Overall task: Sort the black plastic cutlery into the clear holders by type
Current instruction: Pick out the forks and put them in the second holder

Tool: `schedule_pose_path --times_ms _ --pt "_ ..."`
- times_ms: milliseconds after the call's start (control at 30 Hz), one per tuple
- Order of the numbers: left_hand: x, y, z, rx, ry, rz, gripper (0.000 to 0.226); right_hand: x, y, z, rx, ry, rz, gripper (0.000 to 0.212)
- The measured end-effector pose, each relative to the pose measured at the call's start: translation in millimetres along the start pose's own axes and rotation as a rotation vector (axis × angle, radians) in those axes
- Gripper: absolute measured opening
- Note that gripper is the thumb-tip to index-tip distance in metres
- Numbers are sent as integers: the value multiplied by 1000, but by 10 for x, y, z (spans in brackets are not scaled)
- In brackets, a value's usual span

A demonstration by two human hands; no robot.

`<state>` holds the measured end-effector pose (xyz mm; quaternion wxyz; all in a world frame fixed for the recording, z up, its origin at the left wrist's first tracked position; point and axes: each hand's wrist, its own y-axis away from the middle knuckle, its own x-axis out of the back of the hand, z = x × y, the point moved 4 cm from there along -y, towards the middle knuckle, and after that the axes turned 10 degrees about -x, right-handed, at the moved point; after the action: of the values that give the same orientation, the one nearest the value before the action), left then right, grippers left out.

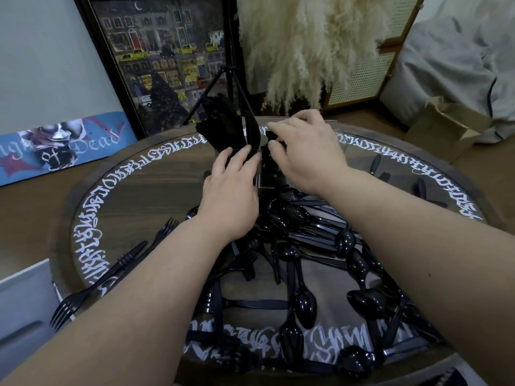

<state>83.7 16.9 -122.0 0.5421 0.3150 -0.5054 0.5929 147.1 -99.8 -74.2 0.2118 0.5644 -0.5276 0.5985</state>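
Two hands work at the far edge of the round table (133, 190), where the clear holders (250, 151) stand, already dark with upright cutlery. Left hand (231, 188): fingers extended, resting against the front wall of a holder, grasping nothing that shows. Right hand (303, 143): fingers curled over the holder mouths, pinching what looks like a black piece (271, 134); type not legible. Unsorted pile (306, 246) of spoons and knives fills the table's middle to near edge; loose forks (97, 285) lie toward the left edge. Judgement: step in hand is seating one piece. Brace the holder with the left hand, lower the piece handle-first, and confirm its type matches the holder's contents before releasing.
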Motion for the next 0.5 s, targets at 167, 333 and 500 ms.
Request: schedule_pose_path --times_ms 167,333,500 --pt "-3 11 -34 -41 35 1 62 -138 56 -20 14 112 -201 51" --pt "95 111 -156 -36 60 43 58 -14 246 -66 130 -91 -24 55" --pt "226 332 -554 77 -19 11 59 49 513 -174 214 -224 187 42"
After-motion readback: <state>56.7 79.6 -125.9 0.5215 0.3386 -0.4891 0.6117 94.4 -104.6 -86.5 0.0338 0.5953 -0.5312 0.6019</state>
